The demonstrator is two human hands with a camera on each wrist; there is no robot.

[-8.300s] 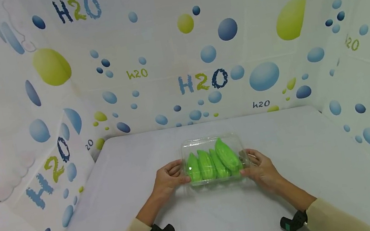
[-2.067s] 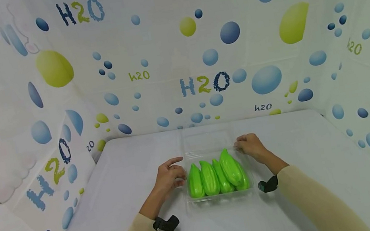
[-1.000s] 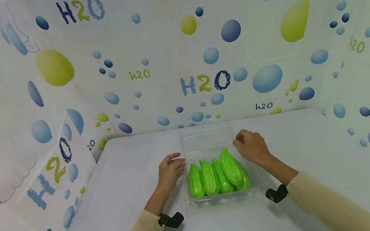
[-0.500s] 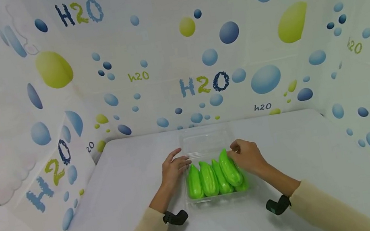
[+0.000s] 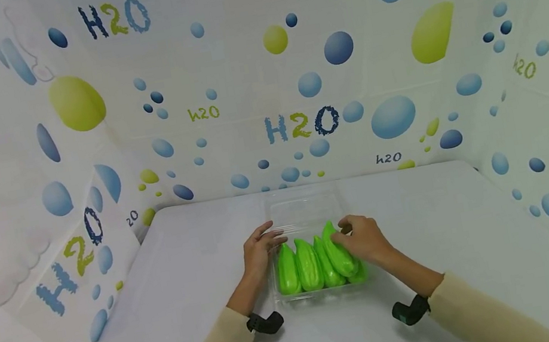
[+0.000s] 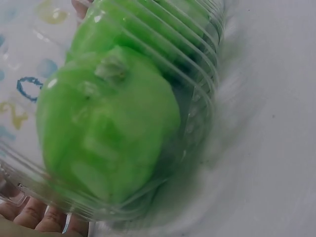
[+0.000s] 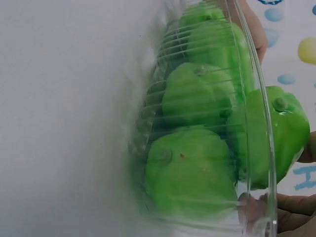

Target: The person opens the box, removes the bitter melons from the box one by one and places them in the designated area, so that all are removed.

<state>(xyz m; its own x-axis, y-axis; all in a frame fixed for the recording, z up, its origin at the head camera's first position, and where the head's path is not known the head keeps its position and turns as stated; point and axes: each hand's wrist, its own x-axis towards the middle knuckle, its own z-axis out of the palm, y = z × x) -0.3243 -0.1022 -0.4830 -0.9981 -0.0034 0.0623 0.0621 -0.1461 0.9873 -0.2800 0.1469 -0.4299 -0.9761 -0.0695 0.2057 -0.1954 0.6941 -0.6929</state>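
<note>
White table (image 5: 185, 258); left grip (image 5: 259, 252) apart; right grip (image 5: 365, 237) part-hidden at green vegetable (image 5: 339, 256), clamping unclear.

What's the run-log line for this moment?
clear box: lid open behind; contents: five green vegetables, one on top; left grip: at box's left end; right grip: at top vegetable, hold unclear

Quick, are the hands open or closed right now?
Left hand: open, at the left edge of the clear box.
Right hand: at the top green vegetable; can't tell if it's gripping.
</note>
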